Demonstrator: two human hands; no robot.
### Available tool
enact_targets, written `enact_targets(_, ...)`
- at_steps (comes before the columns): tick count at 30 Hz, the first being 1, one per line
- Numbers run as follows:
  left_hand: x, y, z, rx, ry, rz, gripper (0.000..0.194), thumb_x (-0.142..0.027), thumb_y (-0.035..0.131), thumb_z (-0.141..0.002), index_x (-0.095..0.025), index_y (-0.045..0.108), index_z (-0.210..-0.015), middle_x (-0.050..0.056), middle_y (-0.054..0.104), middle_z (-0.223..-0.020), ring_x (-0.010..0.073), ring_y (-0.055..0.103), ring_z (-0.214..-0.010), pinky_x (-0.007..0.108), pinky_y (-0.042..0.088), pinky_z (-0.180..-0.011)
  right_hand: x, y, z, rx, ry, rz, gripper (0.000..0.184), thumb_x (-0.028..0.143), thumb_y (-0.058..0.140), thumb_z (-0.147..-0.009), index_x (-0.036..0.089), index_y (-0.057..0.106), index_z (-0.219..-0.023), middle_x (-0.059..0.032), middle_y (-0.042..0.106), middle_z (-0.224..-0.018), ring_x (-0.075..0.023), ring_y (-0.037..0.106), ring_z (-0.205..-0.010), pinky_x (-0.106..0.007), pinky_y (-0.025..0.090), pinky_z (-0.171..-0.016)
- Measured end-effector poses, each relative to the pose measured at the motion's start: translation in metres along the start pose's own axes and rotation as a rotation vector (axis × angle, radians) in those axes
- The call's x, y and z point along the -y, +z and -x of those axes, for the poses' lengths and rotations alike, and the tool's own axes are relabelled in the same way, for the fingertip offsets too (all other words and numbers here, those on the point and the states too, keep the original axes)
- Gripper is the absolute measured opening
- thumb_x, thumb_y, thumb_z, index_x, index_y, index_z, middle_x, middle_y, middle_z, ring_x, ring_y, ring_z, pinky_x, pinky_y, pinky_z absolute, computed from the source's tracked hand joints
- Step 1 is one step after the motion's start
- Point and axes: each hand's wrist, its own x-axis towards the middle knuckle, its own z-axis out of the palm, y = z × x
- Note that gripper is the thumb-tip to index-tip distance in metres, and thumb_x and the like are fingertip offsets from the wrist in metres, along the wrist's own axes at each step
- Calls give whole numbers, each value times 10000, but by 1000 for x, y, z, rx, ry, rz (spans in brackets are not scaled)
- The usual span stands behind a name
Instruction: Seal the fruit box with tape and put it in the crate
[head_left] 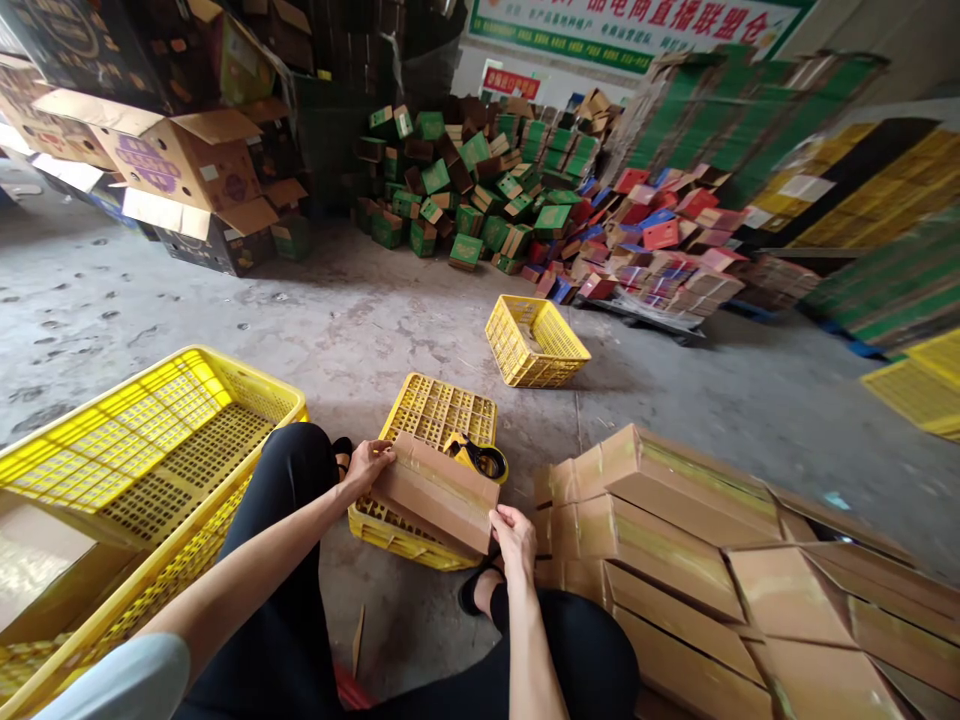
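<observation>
At lower centre, a long brown cardboard box (439,492) is gripped by the left hand (367,467) and right hand (515,538) over a yellow plastic crate (409,543).

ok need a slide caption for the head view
Left hand and right hand hold a cardboard piece over a yellow crate, tape dispenser close by.

Heaped green cartons (466,250), tall stacks (709,120), a wall banner (630,38) and a concrete floor (360,320) show a warehouse.
</observation>
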Motion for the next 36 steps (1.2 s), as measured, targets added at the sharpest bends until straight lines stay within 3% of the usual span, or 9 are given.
enact_targets(6, -2, -2, 2, 33, -1, -45, 298, -314, 720, -843, -138, 826, -1059, 98, 829, -938, 289, 782, -929, 319, 587, -771, 4, -1, 3, -11, -58, 79, 381, 455, 703, -744, 168, 838, -956, -119, 838, -888, -279, 795, -821, -361, 637, -767)
enact_targets(15, 2, 18, 22, -24, 122, -172, 435, -235, 596, -914, -144, 703, -1325, 141, 789, -1184, 326, 705, -1195, 393, 533, -994, 8, 0, 11, -72, -107, 263, 376, 386, 606, -797, 188, 868, -980, -148, 837, -1084, -335, 788, -1024, -402, 596, -907)
enact_targets(22, 8, 22, 26, -38, 204, -226, 567, -213, 565, -916, -156, 591, -1480, 128, 787, -1177, 311, 722, -1133, 417, 532, -1020, 11, 6, 13, -107, -113, 387, 371, 341, 575, -840, 199, 875, -1005, -144, 836, -1091, -330, 798, -975, -374, 597, -813)
enact_targets(31, 10, 24, 23, 10, 261, -298, 535, -188, 546, -966, -151, 587, -1498, 154, 755, -1287, 316, 725, -1175, 390, 539, -1028, 20, 16, 21, -133, -93, 565, 354, 249, 512, -901, 220, 858, -972, -158, 828, -986, -309, 779, -879, -331, 516, -687)
enact_targets(36, 10, 24, 20, 37, 283, -352, 531, -164, 520, -972, -152, 584, -1499, 174, 718, -1355, 323, 704, -1223, 413, 535, -1050, 25, 23, 28, -138, -123, 659, 360, 175, 463, -946, 175, 805, -1057, -184, 773, -969, -305, 759, -877, -328, 482, -680)
